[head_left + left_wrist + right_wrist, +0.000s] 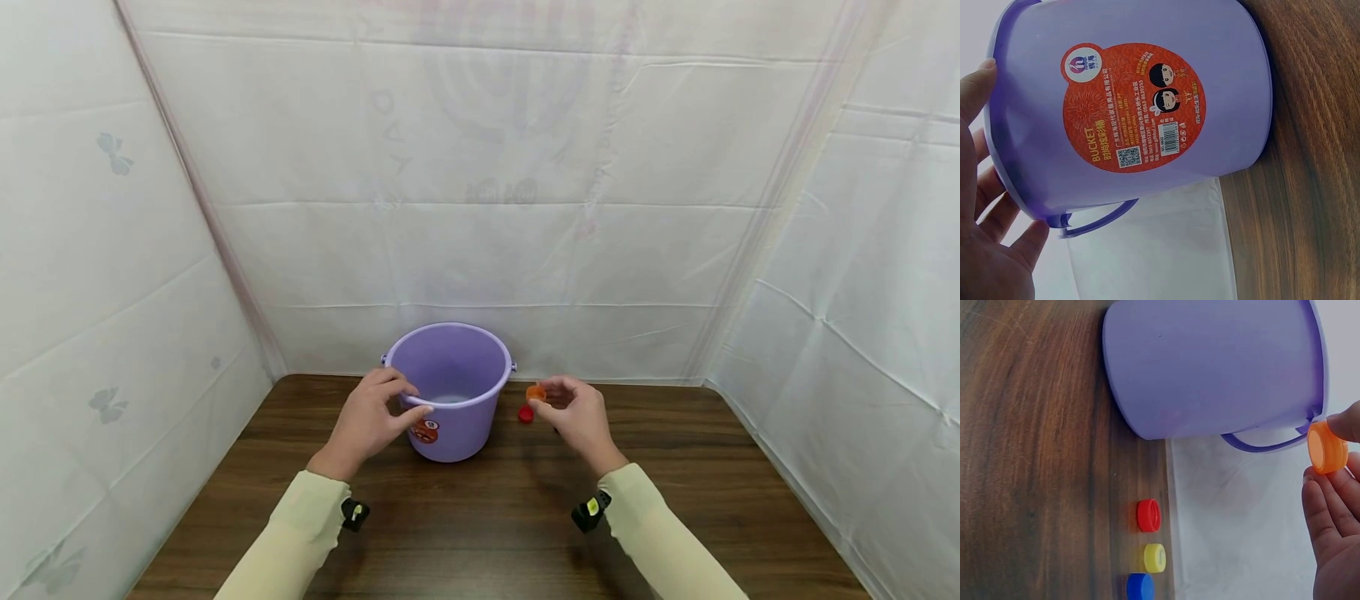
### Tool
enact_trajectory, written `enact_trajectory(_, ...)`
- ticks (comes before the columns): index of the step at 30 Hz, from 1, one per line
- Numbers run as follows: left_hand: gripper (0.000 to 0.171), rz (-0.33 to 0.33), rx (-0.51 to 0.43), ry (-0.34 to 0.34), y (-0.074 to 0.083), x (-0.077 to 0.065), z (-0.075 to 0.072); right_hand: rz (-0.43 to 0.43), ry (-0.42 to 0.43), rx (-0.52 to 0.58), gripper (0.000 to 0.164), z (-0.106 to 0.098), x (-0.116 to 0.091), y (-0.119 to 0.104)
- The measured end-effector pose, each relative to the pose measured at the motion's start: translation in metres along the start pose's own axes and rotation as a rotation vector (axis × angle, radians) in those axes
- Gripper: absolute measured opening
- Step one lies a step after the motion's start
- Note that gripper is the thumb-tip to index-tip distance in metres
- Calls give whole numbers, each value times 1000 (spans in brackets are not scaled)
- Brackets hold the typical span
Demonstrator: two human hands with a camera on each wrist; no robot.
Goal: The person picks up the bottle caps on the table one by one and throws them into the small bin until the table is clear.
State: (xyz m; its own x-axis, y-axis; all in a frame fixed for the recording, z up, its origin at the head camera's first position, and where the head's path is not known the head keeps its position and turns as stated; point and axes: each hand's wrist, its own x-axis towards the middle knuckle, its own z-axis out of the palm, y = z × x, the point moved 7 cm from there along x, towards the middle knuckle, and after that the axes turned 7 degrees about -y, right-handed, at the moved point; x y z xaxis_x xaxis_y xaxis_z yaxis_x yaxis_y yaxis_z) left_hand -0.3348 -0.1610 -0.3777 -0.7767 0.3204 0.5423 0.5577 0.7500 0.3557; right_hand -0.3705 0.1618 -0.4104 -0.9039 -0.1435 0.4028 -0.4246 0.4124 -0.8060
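A purple bucket [461,429] stands upright on the table, its red label [1135,106] facing the left wrist camera. At its near left rim, my left hand [365,419] holds the edge, thumb outside and fingers over the rim. To the right of the bucket, my right hand [579,414] pinches an orange bottle cap [1327,449] between thumb and fingers, raised above the table. Below that hand, a red cap [1148,515], a yellow cap [1154,558] and a blue cap [1140,587] lie in a row; the hand hides most of this row in the head view.
The brown wooden table [465,533] reaches back to a white sheet wall [495,250]. More sheeting closes off the left and right sides. The bucket's handle [1266,447] hangs down at its back.
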Motion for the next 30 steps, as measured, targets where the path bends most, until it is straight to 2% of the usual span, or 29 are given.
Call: enact_trajectory(30,28,-1,7,-1,1,0,-1,-73,-34,72,29,0,18,-37)
